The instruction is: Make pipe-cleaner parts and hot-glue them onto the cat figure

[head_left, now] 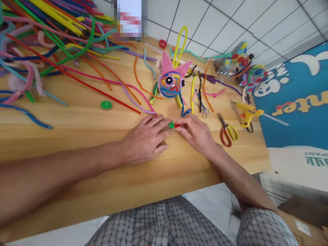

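Observation:
My left hand [148, 136] rests on the wooden table [77, 136], fingers together, its tips pressing a small green piece [171, 125]. My right hand [196, 131] meets it from the right, fingers pinched on a small red piece [177, 125]. The two pieces touch between my fingertips. Just beyond them stands a pipe-cleaner figure [171, 80] with pink ears, a round striped face, big eyes and a tall yellow loop.
A big heap of coloured pipe cleaners [51, 34] fills the table's far left. A green disc [106, 105] lies left of the figure. Red-and-yellow scissors [228, 131], small scissors [203, 110] and a yellow glue gun [247, 114] lie at the right, near the edge.

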Demonstrator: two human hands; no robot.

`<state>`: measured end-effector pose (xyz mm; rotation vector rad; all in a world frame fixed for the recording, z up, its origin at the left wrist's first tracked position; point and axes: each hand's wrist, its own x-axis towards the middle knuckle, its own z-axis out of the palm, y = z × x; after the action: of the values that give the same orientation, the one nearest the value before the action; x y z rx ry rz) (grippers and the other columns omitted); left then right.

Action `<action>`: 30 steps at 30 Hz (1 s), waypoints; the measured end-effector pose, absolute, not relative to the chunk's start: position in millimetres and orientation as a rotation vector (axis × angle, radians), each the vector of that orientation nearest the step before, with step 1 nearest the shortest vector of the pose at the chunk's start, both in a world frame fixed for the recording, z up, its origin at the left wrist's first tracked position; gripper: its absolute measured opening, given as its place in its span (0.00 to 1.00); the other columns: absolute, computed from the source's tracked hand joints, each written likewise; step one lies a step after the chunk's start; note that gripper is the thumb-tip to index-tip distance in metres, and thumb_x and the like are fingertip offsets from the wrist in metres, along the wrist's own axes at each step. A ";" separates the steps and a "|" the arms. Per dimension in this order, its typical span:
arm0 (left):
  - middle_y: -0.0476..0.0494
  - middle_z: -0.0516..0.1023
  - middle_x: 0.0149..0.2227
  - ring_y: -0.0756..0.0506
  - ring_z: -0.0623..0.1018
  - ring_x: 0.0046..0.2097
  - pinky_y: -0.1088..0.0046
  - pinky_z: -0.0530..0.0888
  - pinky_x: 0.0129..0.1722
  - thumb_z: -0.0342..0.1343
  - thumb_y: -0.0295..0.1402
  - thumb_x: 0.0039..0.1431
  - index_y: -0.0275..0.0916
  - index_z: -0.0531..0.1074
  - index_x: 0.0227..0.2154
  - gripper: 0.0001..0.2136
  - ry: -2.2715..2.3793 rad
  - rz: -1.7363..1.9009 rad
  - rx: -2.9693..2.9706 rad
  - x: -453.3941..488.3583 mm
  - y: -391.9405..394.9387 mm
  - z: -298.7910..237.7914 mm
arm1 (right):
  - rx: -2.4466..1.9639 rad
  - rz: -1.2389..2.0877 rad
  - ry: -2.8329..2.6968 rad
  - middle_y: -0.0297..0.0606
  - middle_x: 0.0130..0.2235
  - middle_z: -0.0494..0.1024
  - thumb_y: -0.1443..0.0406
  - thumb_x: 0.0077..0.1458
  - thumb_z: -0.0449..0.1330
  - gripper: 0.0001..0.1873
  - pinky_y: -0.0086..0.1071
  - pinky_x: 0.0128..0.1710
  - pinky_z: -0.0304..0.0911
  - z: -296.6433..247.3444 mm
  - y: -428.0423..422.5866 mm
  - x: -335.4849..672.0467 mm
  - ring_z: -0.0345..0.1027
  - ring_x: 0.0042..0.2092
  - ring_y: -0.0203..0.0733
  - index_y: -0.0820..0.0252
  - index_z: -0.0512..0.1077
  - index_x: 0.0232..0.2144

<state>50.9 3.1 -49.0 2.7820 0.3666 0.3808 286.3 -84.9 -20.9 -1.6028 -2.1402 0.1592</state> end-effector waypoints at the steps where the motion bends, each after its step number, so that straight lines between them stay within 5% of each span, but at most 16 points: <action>1: 0.28 0.70 0.70 0.28 0.68 0.71 0.43 0.64 0.70 0.60 0.40 0.69 0.36 0.75 0.64 0.23 0.364 0.395 2.777 50.9 3.3 -49.4 | -1.587 0.164 -2.149 0.40 0.41 0.81 0.61 0.72 0.61 0.05 0.37 0.41 0.72 -20.6 -81.0 286.0 0.78 0.42 0.45 0.56 0.74 0.45; 13: 0.25 0.72 0.68 0.26 0.71 0.69 0.39 0.68 0.68 0.62 0.38 0.68 0.35 0.78 0.61 0.22 0.342 0.462 2.729 50.5 4.0 -51.3 | -1.581 0.291 -2.199 0.42 0.43 0.82 0.63 0.73 0.59 0.06 0.39 0.44 0.73 -32.4 -74.8 285.0 0.77 0.45 0.47 0.56 0.75 0.48; 30: 0.33 0.79 0.62 0.34 0.77 0.64 0.47 0.73 0.66 0.56 0.32 0.71 0.38 0.83 0.48 0.11 0.359 0.672 2.559 46.8 9.9 -54.3 | -1.599 0.157 -2.257 0.44 0.42 0.81 0.63 0.74 0.56 0.08 0.39 0.43 0.73 -32.7 -78.0 278.9 0.76 0.43 0.47 0.58 0.76 0.46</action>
<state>46.8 9.9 -54.3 2.5592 0.3593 0.6718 278.9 -78.0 -32.7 -1.5987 -2.2575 0.1574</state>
